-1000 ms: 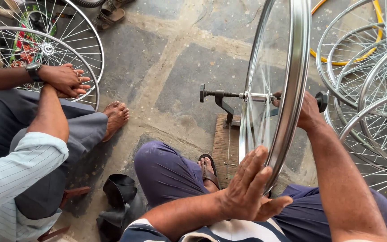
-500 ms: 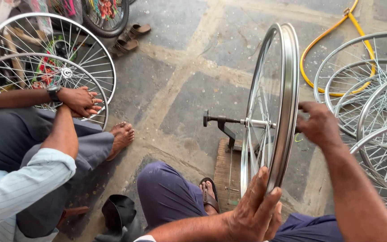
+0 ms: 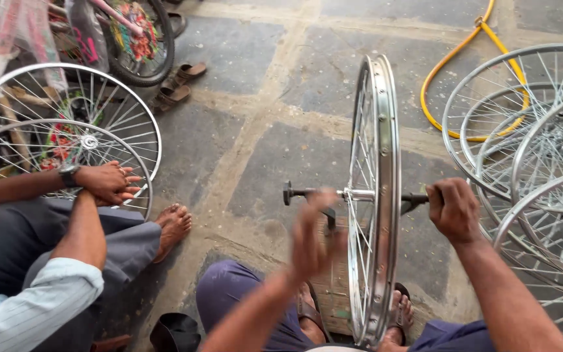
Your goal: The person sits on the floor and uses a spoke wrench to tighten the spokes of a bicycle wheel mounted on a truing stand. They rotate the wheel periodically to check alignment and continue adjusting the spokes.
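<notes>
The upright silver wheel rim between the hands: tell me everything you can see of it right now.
The silver spoked metal wheel rim stands upright, seen edge-on, with no tyre fitted. Thin wire spokes run from the shiny rim to a central hub, which sits on a dark horizontal axle bar of a stand. The right hand grips the axle end on its far side. The left hand, motion-blurred, is beside the spokes; contact cannot be told. Its bottom edge sits low between the person's sandalled feet on the stone floor.

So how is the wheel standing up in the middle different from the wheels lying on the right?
The middle wheel stands upright on an axle; the right wheels lie overlapping on the floor. The right hand grips the middle wheel's axle; nobody touches the pile. All are silver, spoked, tyreless.
</notes>
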